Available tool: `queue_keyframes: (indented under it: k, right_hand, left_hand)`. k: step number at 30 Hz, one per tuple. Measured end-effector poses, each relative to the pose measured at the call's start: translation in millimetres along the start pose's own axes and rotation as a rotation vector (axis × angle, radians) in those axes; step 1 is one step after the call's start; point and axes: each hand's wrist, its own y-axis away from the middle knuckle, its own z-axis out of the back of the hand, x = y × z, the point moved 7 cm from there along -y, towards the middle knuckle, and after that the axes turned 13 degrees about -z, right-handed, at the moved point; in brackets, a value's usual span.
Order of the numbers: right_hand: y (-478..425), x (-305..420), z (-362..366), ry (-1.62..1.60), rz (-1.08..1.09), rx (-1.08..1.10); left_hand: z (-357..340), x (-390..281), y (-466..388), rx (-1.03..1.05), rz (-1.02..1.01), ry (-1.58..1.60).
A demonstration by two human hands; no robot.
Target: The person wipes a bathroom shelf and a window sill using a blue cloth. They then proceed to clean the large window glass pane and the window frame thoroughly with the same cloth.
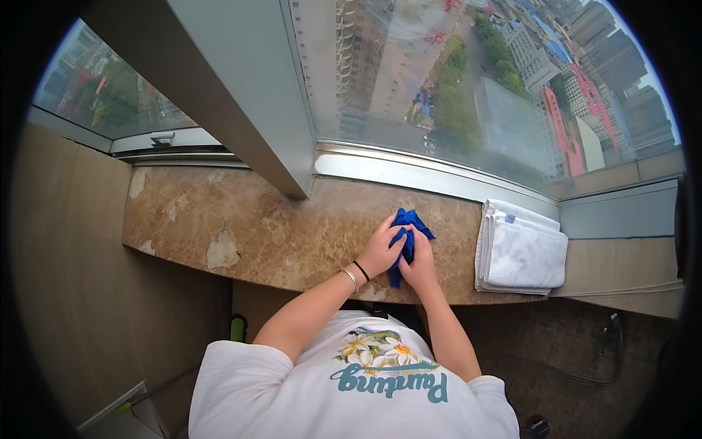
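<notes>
Both of my hands grip a crumpled blue cloth (415, 220) over the brown marble windowsill (285, 236). My left hand (382, 247) comes in from the left, with a bracelet and a black band at its wrist. Against the cloth's right side is my right hand (421, 258), its fingers meeting those of the left. Loose ends of the cloth stick out beyond the fingers and hang towards me. Part of the cloth is hidden inside my hands. Whether it touches the stone, I cannot tell.
Folded white towels (524, 249) lie at the sill's right end. A large window pane (417, 110) rises behind the sill, above a white frame (395, 170). A thick grey pillar (241, 82) slants down to the stone. At the left is a window handle (163, 139).
</notes>
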Motion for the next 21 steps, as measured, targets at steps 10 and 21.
queue_keyframes:
  k: [10,21]
  right_hand:
    - [-102,22,94,-0.258,-0.358,-0.474]
    - [-127,72,-95,0.348,0.401,0.196]
  left_hand:
    - [70,9,-23,-0.198,0.138,-0.195]
    - [65,33,-1,-0.245,0.018,-0.37]
